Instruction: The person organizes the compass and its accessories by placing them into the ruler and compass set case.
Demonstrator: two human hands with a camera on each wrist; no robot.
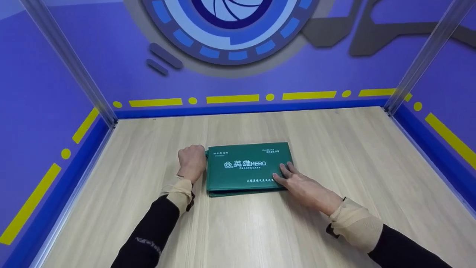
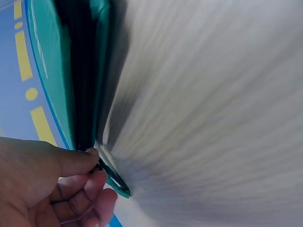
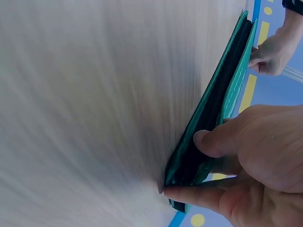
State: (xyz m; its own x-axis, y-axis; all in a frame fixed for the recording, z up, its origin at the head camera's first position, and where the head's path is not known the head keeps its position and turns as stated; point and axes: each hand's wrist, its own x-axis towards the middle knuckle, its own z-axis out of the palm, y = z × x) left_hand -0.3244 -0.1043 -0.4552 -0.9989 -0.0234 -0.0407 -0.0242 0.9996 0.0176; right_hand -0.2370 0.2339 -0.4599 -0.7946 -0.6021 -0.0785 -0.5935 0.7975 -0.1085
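A green zip pouch [image 1: 238, 176] with white lettering, including "HERO", lies flat on the wooden table. At its left end, my left hand [image 1: 191, 160] pinches a small green tab [image 2: 119, 185] between thumb and fingers. My right hand [image 1: 303, 188] holds the near right corner, with fingers spread over the top cover. In the right wrist view its thumb [image 3: 210, 144] presses at the dark zipper [image 3: 225, 80] along the near edge, and another finger [image 3: 194, 195] lies against the end. What the pouch contains is hidden.
Pale wood-grain tabletop [image 1: 148, 145] surrounds the pouch. Purple-blue panels with yellow dashes [image 1: 232, 99] close off the back and both sides. Metal posts [image 1: 420, 56] stand at the back corners.
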